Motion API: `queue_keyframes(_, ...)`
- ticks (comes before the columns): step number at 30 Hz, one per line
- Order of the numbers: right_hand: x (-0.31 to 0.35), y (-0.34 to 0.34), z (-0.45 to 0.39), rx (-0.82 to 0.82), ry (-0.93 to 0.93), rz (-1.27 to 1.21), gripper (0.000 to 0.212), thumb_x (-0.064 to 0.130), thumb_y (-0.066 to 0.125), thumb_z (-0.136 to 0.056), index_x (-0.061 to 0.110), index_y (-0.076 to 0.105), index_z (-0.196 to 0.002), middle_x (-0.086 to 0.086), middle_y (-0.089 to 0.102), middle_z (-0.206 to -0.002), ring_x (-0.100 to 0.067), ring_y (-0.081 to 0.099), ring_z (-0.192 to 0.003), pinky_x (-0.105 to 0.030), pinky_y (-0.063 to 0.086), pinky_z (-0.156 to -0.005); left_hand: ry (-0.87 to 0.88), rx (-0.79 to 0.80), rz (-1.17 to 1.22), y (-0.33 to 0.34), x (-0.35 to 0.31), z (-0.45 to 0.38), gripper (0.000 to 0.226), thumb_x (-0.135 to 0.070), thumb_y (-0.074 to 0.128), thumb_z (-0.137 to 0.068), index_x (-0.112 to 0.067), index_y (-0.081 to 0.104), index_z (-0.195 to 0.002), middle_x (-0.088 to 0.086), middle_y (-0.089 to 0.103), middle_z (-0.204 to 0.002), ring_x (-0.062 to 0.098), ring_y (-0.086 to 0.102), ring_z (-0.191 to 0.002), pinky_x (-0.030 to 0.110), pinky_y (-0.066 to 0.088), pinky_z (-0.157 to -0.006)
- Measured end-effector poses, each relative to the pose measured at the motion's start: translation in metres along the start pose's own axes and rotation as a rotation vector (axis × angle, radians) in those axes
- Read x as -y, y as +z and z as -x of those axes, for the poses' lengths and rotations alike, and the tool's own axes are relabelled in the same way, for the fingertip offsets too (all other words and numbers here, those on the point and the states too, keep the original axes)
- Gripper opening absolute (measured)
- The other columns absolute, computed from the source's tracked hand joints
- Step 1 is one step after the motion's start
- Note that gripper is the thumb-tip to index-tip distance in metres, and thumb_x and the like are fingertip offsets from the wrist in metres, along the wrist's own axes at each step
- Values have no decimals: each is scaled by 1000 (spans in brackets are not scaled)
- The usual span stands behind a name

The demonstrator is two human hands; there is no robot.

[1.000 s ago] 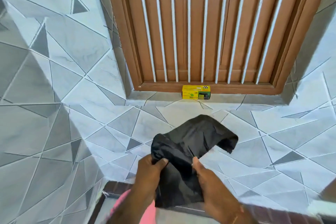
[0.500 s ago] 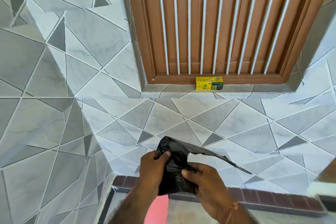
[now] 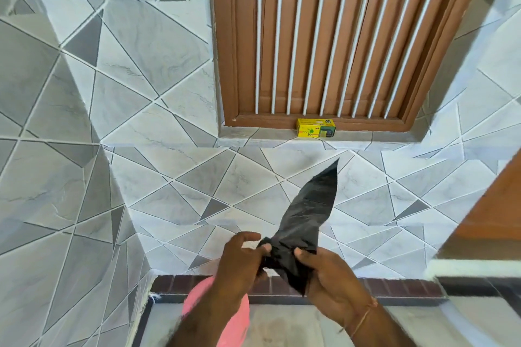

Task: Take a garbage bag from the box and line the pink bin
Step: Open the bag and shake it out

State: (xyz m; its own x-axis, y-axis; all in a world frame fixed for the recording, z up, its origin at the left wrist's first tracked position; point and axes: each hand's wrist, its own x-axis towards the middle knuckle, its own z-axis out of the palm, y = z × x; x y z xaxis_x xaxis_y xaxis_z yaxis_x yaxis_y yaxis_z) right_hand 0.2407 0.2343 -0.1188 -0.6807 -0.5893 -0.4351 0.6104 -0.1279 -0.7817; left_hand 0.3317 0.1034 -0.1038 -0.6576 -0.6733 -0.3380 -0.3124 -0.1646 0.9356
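A black garbage bag [image 3: 310, 214] is held in front of me, its free end pointing up and right like a flat blade. My left hand [image 3: 239, 259] pinches its bunched lower end with the fingertips. My right hand [image 3: 327, 273] grips the same bunched part from the right. The pink bin [image 3: 197, 298] stands on the floor below my left forearm, which hides most of it. The yellow bag box [image 3: 316, 128] sits on the window ledge, well above and beyond both hands.
Grey triangle-patterned tiled walls meet in a corner at the left. A brown wooden shutter with white bars [image 3: 324, 36] fills the upper wall. A brown brick skirting [image 3: 394, 287] runs along the floor edge. A brown wooden edge [image 3: 490, 211] juts in at the right.
The bag went from a wide crumpled sheet to a narrow shape pointing up and right. Both hands closed in on its bunched end. The view shifted, bringing the pink bin more into sight.
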Motion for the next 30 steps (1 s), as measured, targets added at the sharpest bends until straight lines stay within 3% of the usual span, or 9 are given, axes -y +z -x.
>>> queue_keyframes(4,14,-2,7,-57,-75,73,23,5,67,-85,-11,67,-103,-28,73,-100,-40,72,-85,-38,59,-60,436,-180,-305,2,-4,10,26,-44,67,-83,-35,59,-106,-15,61,-98,7,59,-91,27,52,-80)
queue_keyframes(7,25,0,11,-85,-148,94,22,7,71,-82,-8,69,-98,-24,75,-84,-33,74,-67,-31,57,-53,524,167,-376,16,-17,24,32,-37,74,-77,-40,61,-106,-20,64,-97,-3,59,-91,10,47,-75)
queue_keyframes(9,33,-1,14,-92,-190,91,20,9,71,-83,-7,70,-95,-22,75,-77,-26,71,-55,-25,53,-44,572,192,-450,31,-20,27,25,-22,72,-80,-39,62,-95,-25,64,-88,-13,60,-85,-1,42,-69)
queue_keyframes(15,50,-29,9,-175,-263,146,38,32,66,-85,-3,65,-70,-4,54,-43,-9,42,-29,-18,34,-31,204,-101,116,47,-32,9,14,-10,61,-92,-17,70,-85,6,73,-89,21,70,-81,25,57,-63)
queue_keyframes(18,42,-53,-3,-251,-249,316,34,31,73,-82,-1,66,-74,-9,61,-57,-14,49,-41,-22,36,-40,-14,-133,561,44,-38,5,10,-11,58,-95,-5,65,-97,16,70,-94,30,67,-87,38,57,-75)
queue_keyframes(21,30,-68,-8,-342,-286,828,26,36,77,-77,14,64,-78,-6,70,-78,-17,62,-63,-29,49,-62,23,-166,526,47,-39,2,13,-14,64,-91,-1,65,-96,16,70,-87,29,65,-80,36,55,-73)
queue_keyframes(23,30,-69,-8,-441,-601,1053,20,39,74,-79,24,61,-84,2,68,-89,-14,61,-80,-30,49,-79,103,-198,371,52,-39,2,15,-15,70,-85,-2,67,-90,18,67,-79,28,60,-70,38,53,-68)
queue_keyframes(26,48,-50,9,-297,-886,967,18,39,77,-76,30,64,-83,14,65,-86,-6,59,-84,-22,48,-76,178,-193,298,59,-43,8,15,-13,76,-78,-2,67,-83,17,67,-71,27,59,-61,42,56,-64)
queue_keyframes(30,57,-15,20,71,-605,704,15,18,82,-72,25,72,-81,9,74,-75,-5,69,-71,-14,52,-60,200,-104,263,66,-45,15,15,-11,77,-77,-3,64,-76,9,63,-58,18,54,-46,23,46,-43)
